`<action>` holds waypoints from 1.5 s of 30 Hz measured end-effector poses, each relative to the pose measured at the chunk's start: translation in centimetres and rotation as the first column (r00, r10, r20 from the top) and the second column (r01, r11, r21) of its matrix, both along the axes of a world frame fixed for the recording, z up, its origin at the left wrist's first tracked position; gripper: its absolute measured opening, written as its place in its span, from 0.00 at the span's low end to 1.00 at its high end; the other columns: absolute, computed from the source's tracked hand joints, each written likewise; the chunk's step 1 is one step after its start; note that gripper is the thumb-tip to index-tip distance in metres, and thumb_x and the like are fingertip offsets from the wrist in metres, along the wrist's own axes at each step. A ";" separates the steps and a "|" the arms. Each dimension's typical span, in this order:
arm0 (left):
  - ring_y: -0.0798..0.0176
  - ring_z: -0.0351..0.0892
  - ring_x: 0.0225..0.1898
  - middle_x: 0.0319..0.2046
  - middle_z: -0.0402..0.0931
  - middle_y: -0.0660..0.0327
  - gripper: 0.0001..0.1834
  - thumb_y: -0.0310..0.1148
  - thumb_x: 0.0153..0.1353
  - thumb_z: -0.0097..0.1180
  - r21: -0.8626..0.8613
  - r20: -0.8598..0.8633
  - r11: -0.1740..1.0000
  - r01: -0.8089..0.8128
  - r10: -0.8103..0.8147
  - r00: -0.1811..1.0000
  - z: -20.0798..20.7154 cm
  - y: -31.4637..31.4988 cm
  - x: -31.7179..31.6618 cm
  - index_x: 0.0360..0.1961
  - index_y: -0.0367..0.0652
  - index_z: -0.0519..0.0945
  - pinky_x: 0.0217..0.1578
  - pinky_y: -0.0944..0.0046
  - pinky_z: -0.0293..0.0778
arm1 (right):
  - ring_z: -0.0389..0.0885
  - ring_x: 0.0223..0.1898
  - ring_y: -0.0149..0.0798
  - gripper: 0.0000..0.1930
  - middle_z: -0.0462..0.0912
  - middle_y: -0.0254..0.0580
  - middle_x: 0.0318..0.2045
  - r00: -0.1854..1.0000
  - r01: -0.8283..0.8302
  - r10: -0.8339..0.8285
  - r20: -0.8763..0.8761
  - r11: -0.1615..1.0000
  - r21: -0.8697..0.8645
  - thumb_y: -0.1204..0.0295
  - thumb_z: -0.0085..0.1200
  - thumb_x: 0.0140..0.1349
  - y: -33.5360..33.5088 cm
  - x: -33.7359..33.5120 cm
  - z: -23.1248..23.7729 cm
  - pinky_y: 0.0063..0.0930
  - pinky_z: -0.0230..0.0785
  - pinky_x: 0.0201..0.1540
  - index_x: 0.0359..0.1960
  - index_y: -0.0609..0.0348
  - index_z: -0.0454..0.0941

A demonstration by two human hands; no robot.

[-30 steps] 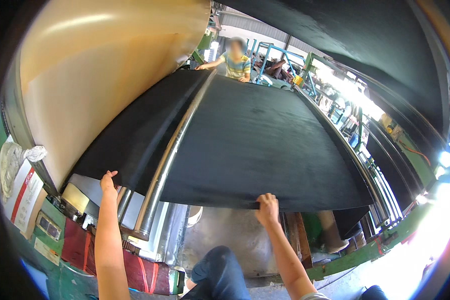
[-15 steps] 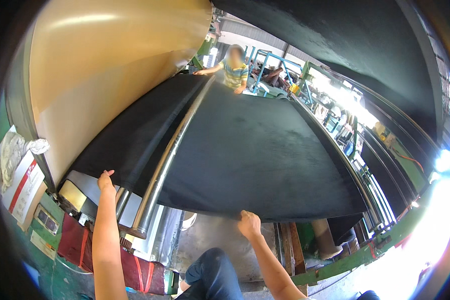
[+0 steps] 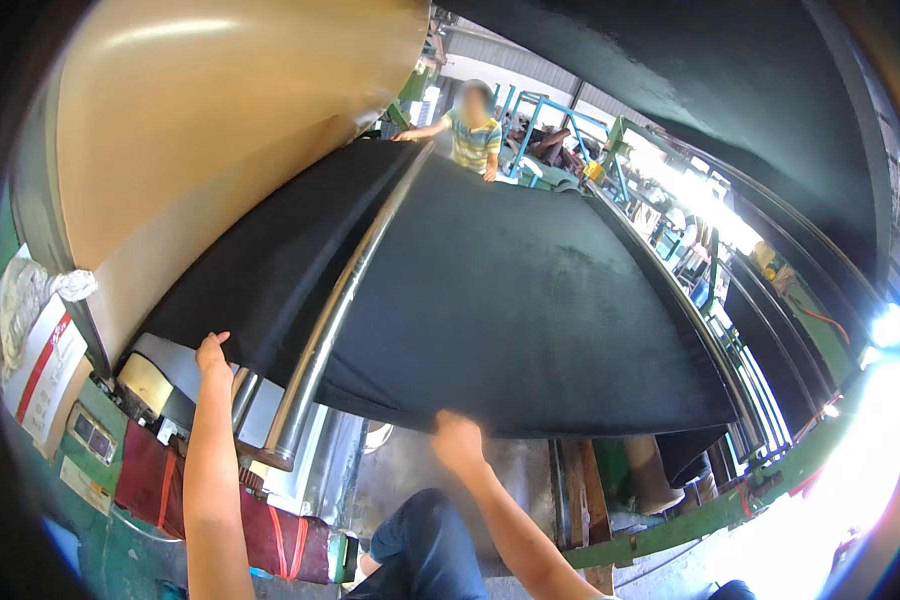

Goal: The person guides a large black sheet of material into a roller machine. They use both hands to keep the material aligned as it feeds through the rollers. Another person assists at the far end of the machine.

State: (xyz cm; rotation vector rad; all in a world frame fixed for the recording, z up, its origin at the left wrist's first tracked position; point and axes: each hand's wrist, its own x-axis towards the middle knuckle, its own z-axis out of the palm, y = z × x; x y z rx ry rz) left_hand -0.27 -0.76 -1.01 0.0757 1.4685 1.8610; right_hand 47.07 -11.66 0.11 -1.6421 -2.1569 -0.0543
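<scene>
1. Both grips pinch the near edge of the black rubber sheet: the left hand on its near-left corner, the right hand further right along that edge.
2. Between them the sheet lies draped over a steel roller, running far toward a co-worker who holds the far end.
3. Left of it stands a big tan drum.
4. Judging by this, the sheet is spread but not yet fed or laid down.

Sheet over roller, drum left, co-worker behind
</scene>
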 end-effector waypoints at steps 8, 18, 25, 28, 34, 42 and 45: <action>0.65 0.75 0.30 0.29 0.80 0.61 0.18 0.41 0.63 0.48 -0.014 0.019 1.000 0.011 -0.011 1.000 1.2 0.0 0.6 0.24 0.44 0.84 0.28 0.65 0.69 | 0.78 0.32 0.49 0.04 0.77 0.46 0.25 0.992 -0.125 0.125 0.012 0.987 0.103 0.75 0.50 0.48 0.9 -3.5 -1.1 0.41 0.72 0.35 0.26 0.59 0.71; 0.63 0.75 0.31 0.31 0.79 0.62 0.17 0.41 0.62 0.49 -0.036 -0.045 0.998 0.046 -0.047 0.998 -0.3 0.9 0.1 0.23 0.46 0.84 0.28 0.61 0.69 | 0.73 0.44 0.51 0.09 0.76 0.47 0.37 0.993 -0.086 0.096 -0.065 0.986 0.139 0.75 0.56 0.43 1.1 5.6 0.2 0.41 0.66 0.48 0.30 0.59 0.78; 0.63 0.74 0.28 0.29 0.79 0.63 0.17 0.46 0.63 0.47 0.050 0.026 0.998 0.022 -0.024 0.999 -1.2 1.6 -0.3 0.26 0.52 0.84 0.23 0.59 0.66 | 0.77 0.40 0.50 0.07 0.80 0.46 0.30 0.848 0.519 -0.529 0.029 0.841 0.154 0.76 0.52 0.47 0.9 19.8 0.0 0.43 0.68 0.45 0.30 0.57 0.78; 0.61 0.77 0.30 0.33 0.79 0.60 0.18 0.44 0.64 0.47 0.039 -0.050 0.991 0.125 -0.123 0.991 -0.6 0.5 1.2 0.28 0.47 0.84 0.28 0.59 0.72 | 0.78 0.37 0.52 0.04 0.81 0.50 0.29 0.910 0.374 -0.385 0.156 0.922 0.100 0.76 0.51 0.48 -0.6 19.4 -3.4 0.44 0.69 0.43 0.27 0.60 0.76; 0.63 0.76 0.35 0.34 0.79 0.60 0.15 0.41 0.62 0.51 0.010 0.044 0.996 0.089 -0.089 0.995 1.0 -0.7 0.7 0.27 0.46 0.85 0.32 0.62 0.71 | 0.78 0.38 0.51 0.06 0.81 0.50 0.30 0.953 0.297 -0.297 0.063 0.955 0.007 0.76 0.52 0.50 -1.8 14.1 -3.4 0.43 0.69 0.44 0.30 0.62 0.77; 0.56 0.74 0.52 0.51 0.76 0.50 0.18 0.37 0.65 0.45 0.002 -0.103 0.957 -0.290 0.289 0.952 0.2 -0.3 -0.5 0.32 0.39 0.86 0.54 0.61 0.65 | 0.79 0.38 0.53 0.08 0.81 0.53 0.30 0.973 0.225 -0.226 -0.057 0.974 -0.023 0.76 0.48 0.48 -1.9 9.3 -4.4 0.43 0.69 0.43 0.29 0.62 0.78; 0.58 0.76 0.46 0.48 0.78 0.54 0.19 0.40 0.67 0.45 0.019 0.006 0.981 -0.194 0.194 0.981 -1.8 0.6 -2.2 0.32 0.43 0.86 0.53 0.62 0.66 | 0.78 0.37 0.54 0.07 0.81 0.53 0.29 0.980 0.177 -0.177 -0.094 0.984 -0.010 0.75 0.48 0.48 -1.7 7.3 -4.4 0.45 0.69 0.42 0.27 0.62 0.76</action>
